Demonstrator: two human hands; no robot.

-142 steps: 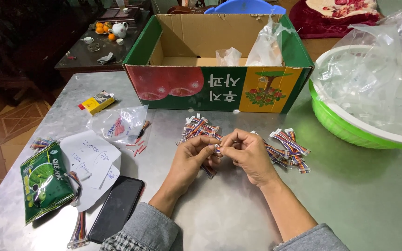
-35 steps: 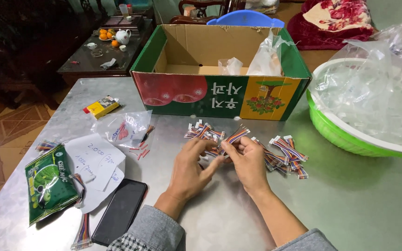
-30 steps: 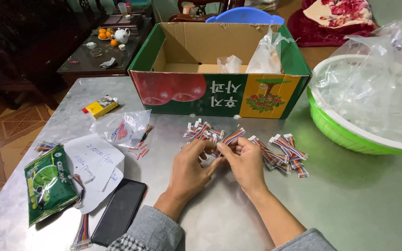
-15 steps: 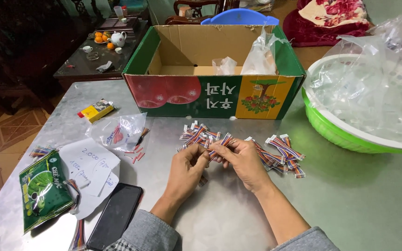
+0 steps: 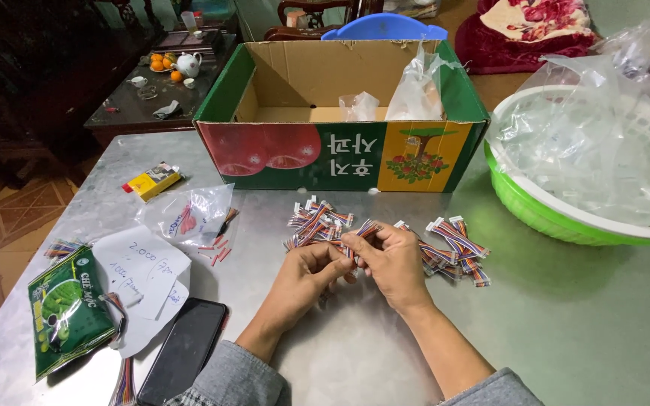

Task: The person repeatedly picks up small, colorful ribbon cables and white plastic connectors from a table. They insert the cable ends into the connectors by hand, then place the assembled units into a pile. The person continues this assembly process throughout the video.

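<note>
I am holding both hands together at the centre, forearms converging from the lower edge in a V. My left hand [image 5: 306,271] is lying palm-inward, knuckles up, its fingers curled and its thumb and forefinger pinching closed at the tips. My right hand [image 5: 393,259] is sitting just beside it, back of the hand facing up, fingers [image 5: 362,244] bent inward and closing against the left fingertips. The two hands are touching at the fingertips. Both wrists are running nearly straight. Grey sleeves are covering my arms near the elbows, leaving both forearms bare.
</note>
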